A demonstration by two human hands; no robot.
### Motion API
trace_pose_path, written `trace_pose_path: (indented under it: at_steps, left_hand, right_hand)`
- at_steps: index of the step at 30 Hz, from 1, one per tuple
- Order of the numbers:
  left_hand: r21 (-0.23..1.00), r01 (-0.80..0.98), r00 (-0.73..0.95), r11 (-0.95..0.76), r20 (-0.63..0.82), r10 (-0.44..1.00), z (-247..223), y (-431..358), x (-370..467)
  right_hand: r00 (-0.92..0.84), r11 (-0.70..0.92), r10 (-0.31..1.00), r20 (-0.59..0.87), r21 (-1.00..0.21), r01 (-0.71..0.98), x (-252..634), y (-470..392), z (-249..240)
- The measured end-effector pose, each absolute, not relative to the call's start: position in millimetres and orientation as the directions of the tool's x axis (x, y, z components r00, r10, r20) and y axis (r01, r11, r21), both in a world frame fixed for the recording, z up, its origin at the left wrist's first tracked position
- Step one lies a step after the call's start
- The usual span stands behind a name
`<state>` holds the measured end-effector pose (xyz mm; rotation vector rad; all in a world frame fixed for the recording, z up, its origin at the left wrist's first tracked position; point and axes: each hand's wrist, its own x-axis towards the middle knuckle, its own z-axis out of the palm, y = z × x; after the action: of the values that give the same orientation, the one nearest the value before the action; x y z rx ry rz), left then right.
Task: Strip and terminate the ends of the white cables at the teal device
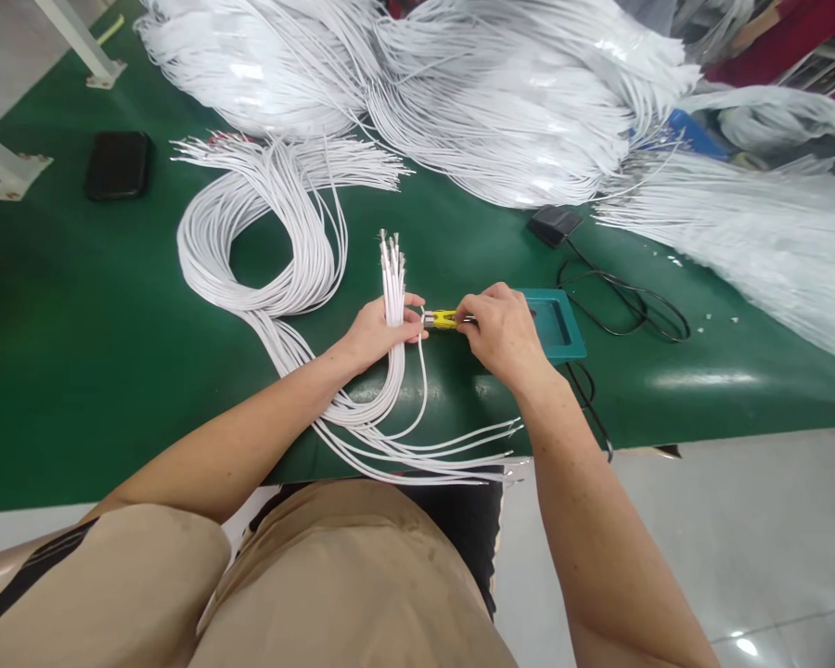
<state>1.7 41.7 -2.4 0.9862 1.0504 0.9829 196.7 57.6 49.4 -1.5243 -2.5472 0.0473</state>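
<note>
A bundle of white wires with bare metal ends stands up from my left hand, whose fingers close round it. One wire bends away from the bundle toward a small yellow tool with a metal tip. My right hand pinches the tool's right end, just left of a teal tray. The wire's end meets the metal tip beside my left fingertips. From the bundle the wires curve down and join a large coil at the left; several loose ends point right near the table edge.
Large heaps of white wires cover the back of the green table. A black box lies back left near white metal legs. A black device with a cable sits right. Another person's red sleeve shows at the upper right.
</note>
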Motion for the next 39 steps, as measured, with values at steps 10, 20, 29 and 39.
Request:
trace_pose_path:
  at_steps: [10, 20, 29, 39]
  left_hand:
    - [0.983, 0.103, 0.171, 0.151, -0.167, 0.971, -10.3, 46.7, 2.2]
    - [0.967, 0.008, 0.178, 0.254, -0.251, 0.951, -3.6, 44.8, 0.3]
    - [0.973, -0.146, 0.19, 0.181, -0.152, 0.97, 1.9, 36.0, -6.4]
    - [0.958, -0.195, 0.264, 0.211, -0.156, 0.952, 10.8, 30.6, -9.2]
  right_hand:
    - [-0.404, 0.414, 0.909, 0.106, -0.096, 0.905, 193.2, 60.7, 49.2]
    - [-0.107, 0.127, 0.926, 0.361, -0.034, 0.991, 211.4, 47.5, 32.1]
    - [-0.347, 0.471, 0.844, 0.409, -0.256, 0.844, 178.4, 8.4, 49.9]
    - [-0.549, 0.545, 0.828, -0.114, -0.064, 0.836, 143.3, -70.8, 45.5]
